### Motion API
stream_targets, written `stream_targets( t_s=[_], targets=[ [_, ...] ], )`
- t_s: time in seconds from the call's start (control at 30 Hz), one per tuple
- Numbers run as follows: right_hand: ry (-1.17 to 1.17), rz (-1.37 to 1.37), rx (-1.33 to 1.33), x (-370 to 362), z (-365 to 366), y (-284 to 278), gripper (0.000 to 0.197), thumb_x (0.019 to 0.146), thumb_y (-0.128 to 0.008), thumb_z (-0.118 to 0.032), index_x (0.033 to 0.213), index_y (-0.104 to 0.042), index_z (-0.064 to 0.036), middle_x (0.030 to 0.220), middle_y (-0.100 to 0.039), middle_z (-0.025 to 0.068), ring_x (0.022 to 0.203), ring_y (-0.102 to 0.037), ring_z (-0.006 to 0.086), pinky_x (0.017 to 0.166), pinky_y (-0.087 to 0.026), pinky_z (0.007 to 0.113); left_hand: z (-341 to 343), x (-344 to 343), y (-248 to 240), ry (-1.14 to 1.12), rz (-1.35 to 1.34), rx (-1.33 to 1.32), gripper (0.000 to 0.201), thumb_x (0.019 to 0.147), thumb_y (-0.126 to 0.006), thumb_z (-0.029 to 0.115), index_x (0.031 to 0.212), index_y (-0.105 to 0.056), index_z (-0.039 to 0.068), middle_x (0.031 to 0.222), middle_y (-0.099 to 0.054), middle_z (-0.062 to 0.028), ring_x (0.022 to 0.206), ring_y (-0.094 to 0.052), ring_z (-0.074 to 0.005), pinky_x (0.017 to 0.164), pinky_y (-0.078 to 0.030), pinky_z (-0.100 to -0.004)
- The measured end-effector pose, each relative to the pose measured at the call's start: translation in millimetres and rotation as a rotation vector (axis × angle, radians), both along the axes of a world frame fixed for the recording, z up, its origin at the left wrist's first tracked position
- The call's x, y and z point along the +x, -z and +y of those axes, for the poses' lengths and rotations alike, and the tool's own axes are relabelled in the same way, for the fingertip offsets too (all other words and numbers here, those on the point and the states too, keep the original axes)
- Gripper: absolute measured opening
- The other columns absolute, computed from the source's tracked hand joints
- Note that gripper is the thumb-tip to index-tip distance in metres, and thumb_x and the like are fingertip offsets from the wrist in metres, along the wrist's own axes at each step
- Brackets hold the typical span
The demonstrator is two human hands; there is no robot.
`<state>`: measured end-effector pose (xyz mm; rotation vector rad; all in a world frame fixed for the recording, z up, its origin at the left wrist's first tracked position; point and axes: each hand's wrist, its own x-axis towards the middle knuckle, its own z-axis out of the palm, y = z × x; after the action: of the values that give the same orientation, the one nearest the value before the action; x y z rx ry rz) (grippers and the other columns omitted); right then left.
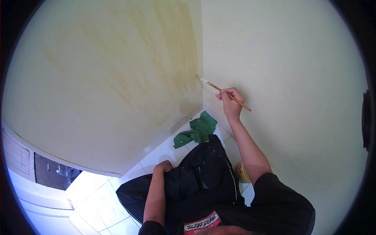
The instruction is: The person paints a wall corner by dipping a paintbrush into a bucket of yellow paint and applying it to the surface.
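One bare hand, the right (pixel 231 100), grips a slim paintbrush with an orange-brown wooden handle (pixel 213 85), thumb and fingers closed around the handle's middle, with its rear end jutting out behind the hand toward the lower right. The right forearm (pixel 250 145) rises from a short black sleeve, slanting up and leftward, with the wrist raised in front of the plain cream right-hand wall (pixel 305 98). The brush slopes up to the left, its pale bristle end near the corner, by the edge of the yellowish-brown streaks (pixel 178 47) on the cream left-hand wall (pixel 98 117); whether it touches the surface cannot be told. The left arm bends inward, its hand (pixel 167 166) resting low on the black trousers (pixel 188 182), fingers mostly hidden, so their curl is unclear. A crumpled dark-green cloth (pixel 203 126) lies on the white tiled floor (pixel 154 158) below the corner.
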<state>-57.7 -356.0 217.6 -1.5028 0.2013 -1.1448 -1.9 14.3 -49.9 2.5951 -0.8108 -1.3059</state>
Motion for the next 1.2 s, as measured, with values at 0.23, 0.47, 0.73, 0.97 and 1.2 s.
stream_targets(
  t_s=[0.23, 0.47, 0.73, 0.97, 1.2],
  targets=[
    [0.000, -0.296, 0.019, 5.9, 6.5, -68.7, 0.011, 0.094, -0.061, -0.004, 0.090, -0.059, 0.0063, 0.083, -0.068, 0.0150, 0.078, -0.072, 0.0216, 0.070, -0.061, 0.030, -8.4, -4.9, -17.0, 0.001, 0.005, 0.034, 0.037, 0.081, -0.067, 0.032, 0.103, -0.073, 0.003, 0.106, -0.070, -0.0188, 0.099, -0.066, -0.0348, 0.087, -0.050, -0.0439],
    [-0.058, -0.096, 0.070, 6.0, -2.2, -30.4, 0.010, 0.093, -0.062, -0.003, 0.088, -0.059, 0.0062, 0.084, -0.068, 0.0160, 0.076, -0.072, 0.0213, 0.068, -0.061, 0.030, -0.3, -3.3, -6.9, -0.034, -0.007, 0.026, 0.036, 0.081, -0.068, 0.033, 0.103, -0.073, 0.005, 0.104, -0.071, -0.0172, 0.098, -0.066, -0.0327, 0.086, -0.050, -0.0432],
    [-0.068, -0.081, 0.089, -18.9, 2.1, -43.5, 0.014, 0.093, -0.064, -0.006, 0.096, -0.062, 0.0077, 0.086, -0.069, 0.0161, 0.079, -0.072, 0.0221, 0.070, -0.061, 0.031, 0.9, -4.2, -12.0, -0.035, 0.012, 0.011, 0.038, 0.082, -0.068, 0.034, 0.104, -0.072, 0.004, 0.104, -0.071, -0.0177, 0.097, -0.066, -0.0329, 0.086, -0.050, -0.0434],
    [-0.019, -0.226, -0.015, -11.8, 6.1, -81.3, 0.015, 0.092, -0.063, -0.001, 0.103, -0.064, 0.0093, 0.089, -0.069, 0.0157, 0.085, -0.072, 0.0223, 0.077, -0.061, 0.030, -3.5, -4.1, -9.8, -0.009, -0.012, -0.001, 0.034, 0.082, -0.068, 0.033, 0.101, -0.074, 0.006, 0.102, -0.072, -0.0172, 0.094, -0.067, -0.0334, 0.084, -0.051, -0.0438],
    [-0.063, -0.246, -0.135, 1.6, 0.4, -71.9, 0.012, 0.090, -0.063, 0.003, 0.100, -0.066, 0.0090, 0.090, -0.070, 0.0145, 0.085, -0.072, 0.0208, 0.077, -0.060, 0.028, -2.5, -5.3, -4.0, 0.011, -0.008, -0.016, 0.033, 0.081, -0.067, 0.032, 0.102, -0.075, 0.008, 0.102, -0.071, -0.0175, 0.096, -0.067, -0.0331, 0.085, -0.051, -0.0434]
  ],
)
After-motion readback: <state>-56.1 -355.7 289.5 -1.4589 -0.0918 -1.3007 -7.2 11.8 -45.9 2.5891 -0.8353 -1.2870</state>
